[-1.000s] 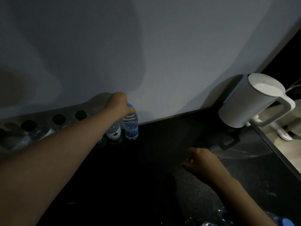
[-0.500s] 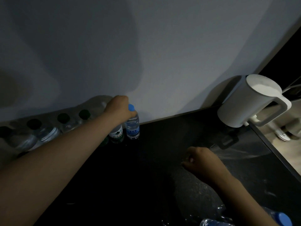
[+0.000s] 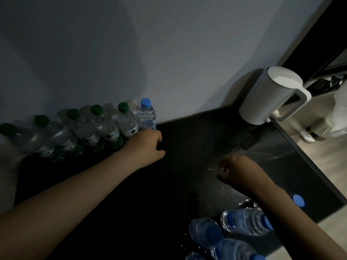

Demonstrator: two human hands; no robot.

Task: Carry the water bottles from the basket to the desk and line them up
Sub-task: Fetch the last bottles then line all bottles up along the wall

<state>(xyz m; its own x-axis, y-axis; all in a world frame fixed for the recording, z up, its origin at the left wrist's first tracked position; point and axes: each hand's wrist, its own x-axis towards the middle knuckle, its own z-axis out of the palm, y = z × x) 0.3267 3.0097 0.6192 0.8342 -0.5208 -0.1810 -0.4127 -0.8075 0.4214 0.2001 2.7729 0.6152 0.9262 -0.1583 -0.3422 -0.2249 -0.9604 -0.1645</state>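
Observation:
A row of green-capped water bottles (image 3: 105, 126) stands along the wall at the back of the black desk (image 3: 187, 139). A blue-capped bottle (image 3: 147, 114) stands upright at the row's right end. My left hand (image 3: 148, 145) is just in front of that bottle's base with its fingers loosely apart, hiding the bottle's bottom and holding nothing. My right hand (image 3: 236, 171) rests on the desk as a closed fist. Several blue-capped bottles (image 3: 246, 221) lie at the bottom right, under my right forearm; their container cannot be made out.
A white kettle (image 3: 272, 98) stands at the desk's back right corner, with clear plastic film (image 3: 266, 152) on the desk in front of it. The desk's right edge (image 3: 308, 166) drops to a light floor. The scene is dim.
My left hand has come off the top of the blue-capped bottle and drawn back toward me, leaving it standing. The view has tilted down, showing the lying bottles.

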